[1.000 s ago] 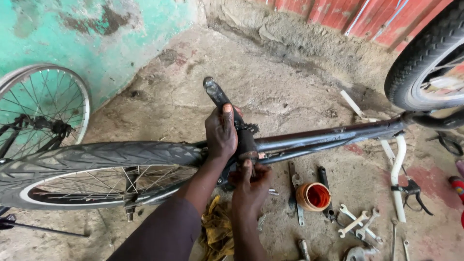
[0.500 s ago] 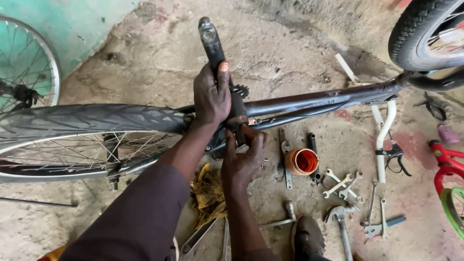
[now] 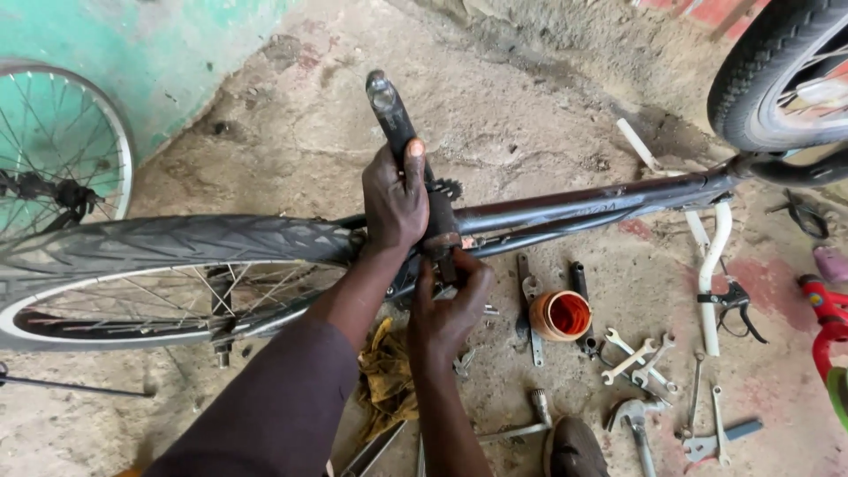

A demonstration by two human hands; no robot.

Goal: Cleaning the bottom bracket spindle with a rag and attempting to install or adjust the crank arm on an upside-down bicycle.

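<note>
A dark bicycle frame (image 3: 583, 210) lies across the view with its rear wheel (image 3: 159, 274) at the left. My left hand (image 3: 395, 199) grips the black crank arm (image 3: 389, 110), which points up and away. Just below it, my right hand (image 3: 449, 305) is closed around the bottom bracket end (image 3: 442, 243) under the frame; what its fingers pinch is hidden. A small toothed sprocket (image 3: 448, 187) shows beside my left thumb.
On the concrete floor lie several spanners (image 3: 638, 360), an orange tub (image 3: 562, 315), a hammer (image 3: 638, 422), a yellow rag (image 3: 387, 380) and a white handlebar (image 3: 714, 278). Another wheel (image 3: 62, 150) leans at the left, a tyre (image 3: 777, 71) at top right, a red frame (image 3: 826, 318) at right.
My view has shifted slightly, so the bicycle sits a little lower and further right in frame. Both hands stay on the crank and bottom bracket; my right hand has closed in tighter under the frame.
</note>
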